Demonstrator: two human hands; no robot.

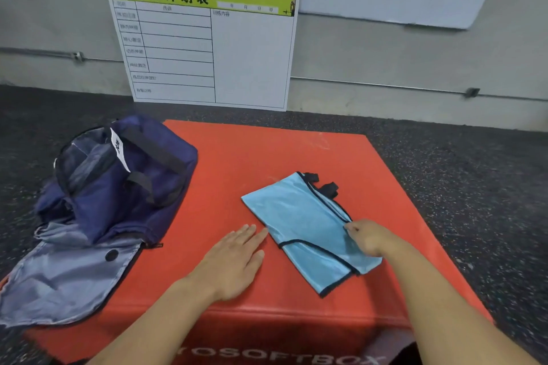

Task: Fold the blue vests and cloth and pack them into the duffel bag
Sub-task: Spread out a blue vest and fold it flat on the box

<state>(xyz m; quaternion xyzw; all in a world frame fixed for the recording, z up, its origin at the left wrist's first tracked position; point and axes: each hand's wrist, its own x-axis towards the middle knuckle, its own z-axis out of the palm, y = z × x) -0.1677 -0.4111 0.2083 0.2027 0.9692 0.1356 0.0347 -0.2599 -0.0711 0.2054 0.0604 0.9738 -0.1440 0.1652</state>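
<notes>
On top of the red soft box (296, 157), my duffel bag (118, 181) gapes at far left. Right of centre lies the folded blue vest (299, 222), long axis near-right to far-left. My left hand (234, 261) lies flat beside it; my right hand (370, 238), nearer, pinches its right edge.

Under my palms the red box (267, 157) looks smooth vinyl; the blue vest (299, 216) is sheeny cloth (black-edged), the navy duffel bag (124, 187) matt fabric.
</notes>
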